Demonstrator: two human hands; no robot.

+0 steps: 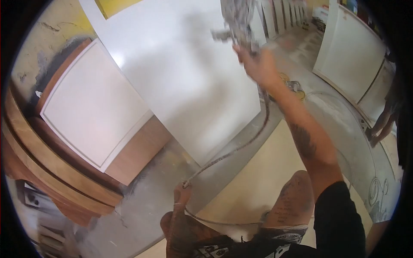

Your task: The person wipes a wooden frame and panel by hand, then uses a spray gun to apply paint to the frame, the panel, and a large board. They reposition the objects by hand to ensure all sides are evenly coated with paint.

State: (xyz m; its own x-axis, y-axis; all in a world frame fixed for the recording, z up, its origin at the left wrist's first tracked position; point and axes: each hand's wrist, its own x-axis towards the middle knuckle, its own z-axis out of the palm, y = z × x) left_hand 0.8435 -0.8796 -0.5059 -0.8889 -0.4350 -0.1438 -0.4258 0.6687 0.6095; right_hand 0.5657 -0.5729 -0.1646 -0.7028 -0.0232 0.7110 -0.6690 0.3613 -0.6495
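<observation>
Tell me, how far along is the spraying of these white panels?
Done, by the look of it: the big panel and the smaller panel already show an even white coat. In hand: the right hand holds the spray gun up at the big panel, while the left hand grips the hose. What is left cannot be judged; no bare patches show.

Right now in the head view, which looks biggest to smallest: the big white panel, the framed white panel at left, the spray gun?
1. Big white panel
2. Framed white panel, clearly smaller
3. Spray gun in the right hand, smallest, though blurred and partly cut off at the top.
</observation>
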